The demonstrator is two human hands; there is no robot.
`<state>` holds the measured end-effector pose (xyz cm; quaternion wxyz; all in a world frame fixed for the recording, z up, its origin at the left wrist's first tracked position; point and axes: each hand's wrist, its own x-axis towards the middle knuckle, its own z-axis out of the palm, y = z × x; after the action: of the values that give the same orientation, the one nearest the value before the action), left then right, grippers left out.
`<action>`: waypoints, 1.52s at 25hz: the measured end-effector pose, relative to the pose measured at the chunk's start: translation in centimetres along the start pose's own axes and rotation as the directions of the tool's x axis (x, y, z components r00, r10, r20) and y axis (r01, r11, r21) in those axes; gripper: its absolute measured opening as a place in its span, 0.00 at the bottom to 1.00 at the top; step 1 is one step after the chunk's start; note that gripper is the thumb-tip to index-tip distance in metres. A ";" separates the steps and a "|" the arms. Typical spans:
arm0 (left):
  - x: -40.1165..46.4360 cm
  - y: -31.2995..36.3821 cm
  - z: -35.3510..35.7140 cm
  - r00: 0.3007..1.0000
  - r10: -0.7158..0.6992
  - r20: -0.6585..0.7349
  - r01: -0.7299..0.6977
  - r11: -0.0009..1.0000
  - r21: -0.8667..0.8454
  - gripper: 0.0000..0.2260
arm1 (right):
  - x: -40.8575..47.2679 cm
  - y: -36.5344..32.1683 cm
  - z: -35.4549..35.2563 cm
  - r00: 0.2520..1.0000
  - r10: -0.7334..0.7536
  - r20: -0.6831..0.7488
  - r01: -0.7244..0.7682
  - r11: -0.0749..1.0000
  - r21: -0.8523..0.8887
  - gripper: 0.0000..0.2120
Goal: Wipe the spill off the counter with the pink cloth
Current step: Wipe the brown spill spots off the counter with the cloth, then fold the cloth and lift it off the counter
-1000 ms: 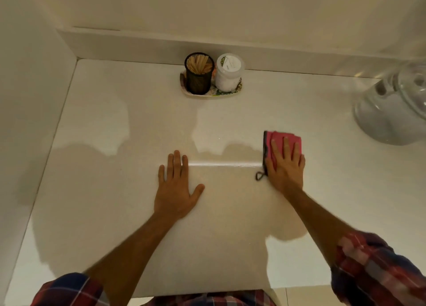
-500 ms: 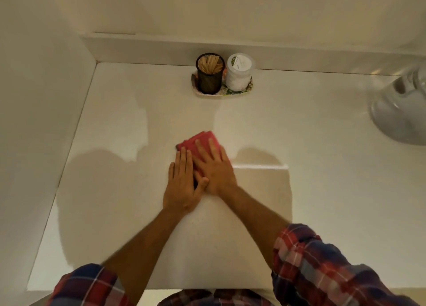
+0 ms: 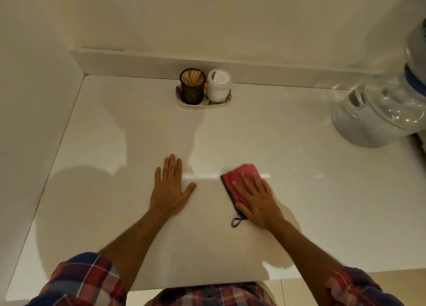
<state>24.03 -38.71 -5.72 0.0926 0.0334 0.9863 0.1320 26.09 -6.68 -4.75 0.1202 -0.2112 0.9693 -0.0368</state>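
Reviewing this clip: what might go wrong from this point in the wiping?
1. The right hand presses the pink cloth flat; its loose loop trails and may drag liquid.
2. A wide sweep rightward might bump the water dispenser.
3. The left hand, braced flat on the glossy counter, may slip.

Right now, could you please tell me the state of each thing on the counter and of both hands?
Pink cloth: folded, flat on the counter, pinned under the right hand.
Right hand: open, palm down on the cloth.
Left hand: open, flat on the bare counter, apart from the cloth.
Mesh cup: upright, full of sticks, on the small tray.
White jar: upright, lid on, same tray.
Water dispenser: upright, far right.
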 end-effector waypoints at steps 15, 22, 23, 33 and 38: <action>0.4 0.0 0.9 1.000 -0.016 -0.021 0.016 1.000 -0.017 0.41 | 15.6 0.5 -4.0 0.938 0.347 0.007 -0.339 0.911 0.235 0.36; 0.1 -0.2 0.4 1.000 0.009 0.005 -0.009 0.999 -0.042 0.38 | 10.8 -8.8 -1.1 0.999 -0.043 0.012 0.039 0.975 0.220 0.38; 0.0 -0.1 0.2 1.000 0.008 0.015 -0.007 0.999 -0.052 0.38 | 9.5 -9.4 -1.0 0.999 -0.049 0.016 0.043 0.968 0.248 0.37; -1.8 2.1 -3.4 0.988 -0.144 0.060 0.156 0.891 -0.427 0.25 | 3.7 -10.2 -5.2 0.793 0.586 0.169 -0.407 0.301 0.862 0.32; -3.9 5.2 -3.7 0.967 -0.139 0.212 0.238 0.787 -0.569 0.21 | 4.6 -10.4 -6.4 0.788 0.484 0.380 -0.530 0.218 0.820 0.18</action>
<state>27.32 -34.97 -0.15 0.1891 -0.0854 0.8842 0.4185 24.56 -17.89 1.71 0.2391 0.2136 0.8027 -0.5029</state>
